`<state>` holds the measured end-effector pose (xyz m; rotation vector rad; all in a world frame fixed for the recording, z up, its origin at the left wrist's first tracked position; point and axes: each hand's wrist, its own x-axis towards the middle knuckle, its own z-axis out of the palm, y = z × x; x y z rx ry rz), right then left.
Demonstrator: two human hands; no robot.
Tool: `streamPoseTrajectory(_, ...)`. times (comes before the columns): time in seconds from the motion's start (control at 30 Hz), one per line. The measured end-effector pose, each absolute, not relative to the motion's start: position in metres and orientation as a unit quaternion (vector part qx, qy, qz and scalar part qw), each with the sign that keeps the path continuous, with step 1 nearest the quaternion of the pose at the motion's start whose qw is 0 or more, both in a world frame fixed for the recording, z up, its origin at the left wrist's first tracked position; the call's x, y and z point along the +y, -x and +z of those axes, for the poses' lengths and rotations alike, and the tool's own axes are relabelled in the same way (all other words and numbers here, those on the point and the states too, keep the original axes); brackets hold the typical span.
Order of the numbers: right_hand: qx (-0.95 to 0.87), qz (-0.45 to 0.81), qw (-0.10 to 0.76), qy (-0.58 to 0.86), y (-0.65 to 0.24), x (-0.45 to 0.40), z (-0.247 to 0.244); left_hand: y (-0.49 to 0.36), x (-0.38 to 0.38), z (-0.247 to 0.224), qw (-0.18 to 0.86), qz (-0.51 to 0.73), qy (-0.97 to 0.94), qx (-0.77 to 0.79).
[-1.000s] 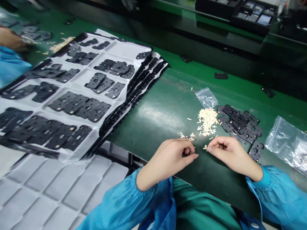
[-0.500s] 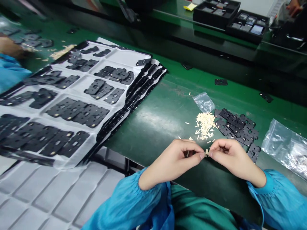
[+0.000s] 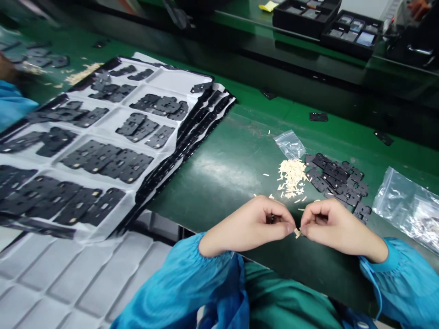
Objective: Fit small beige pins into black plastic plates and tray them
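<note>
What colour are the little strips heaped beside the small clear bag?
The little strips are pale cream; the head view shows it best.

I read a factory assembly workstation: green work surface [image 3: 219, 169], stacked white-lined black trays [image 3: 113, 119], flat black molded parts [image 3: 338, 176].

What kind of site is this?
Likely a factory hand-assembly bench: layered trays of matching black plates, a pile of tiny cream-coloured pieces on the green work surface, and another worker's blue sleeve at far left.
</note>
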<state>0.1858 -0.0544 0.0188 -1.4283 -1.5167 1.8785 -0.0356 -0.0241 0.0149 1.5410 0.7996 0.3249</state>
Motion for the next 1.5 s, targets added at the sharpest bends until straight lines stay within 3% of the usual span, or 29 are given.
streamPoseTrajectory(0.43, -0.545, 0.675, 0.132, 0.479, -0.188, -0.053, 0.021, 0.033, -0.021, 0.016, 0.681, 0.101, -0.659, 0.302)
streamPoseTrajectory(0.5, -0.590, 0.592, 0.180, 0.519, -0.188, -0.055, 0.020, 0.032, -0.022, 0.015, 0.660, 0.130, -0.662, 0.329)
streamPoseTrajectory(0.6, -0.692, 0.351, 0.272, 0.568, -0.187, -0.059, 0.020, 0.031, -0.025, 0.014, 0.592, 0.209, -0.667, 0.401)
streamPoseTrajectory(0.73, -0.783, 0.195, 0.270, 0.525, -0.182, -0.067, 0.019, 0.027, -0.030, 0.014, 0.538, 0.263, -0.672, 0.436)
streamPoseTrajectory(1.1, -0.846, 0.154, 0.173, 0.481, -0.180, -0.073, 0.020, 0.019, -0.032, 0.023, 0.452, 0.219, -0.781, 0.371)
streamPoseTrajectory(1.27, -0.847, 0.159, 0.176, 0.475, -0.184, -0.068, 0.023, 0.017, -0.035, 0.024, 0.431, 0.212, -0.803, 0.352)
streamPoseTrajectory(1.5, -0.815, 0.138, 0.244, 0.508, -0.187, -0.069, 0.025, 0.018, -0.035, 0.023, 0.493, 0.253, -0.724, 0.411)
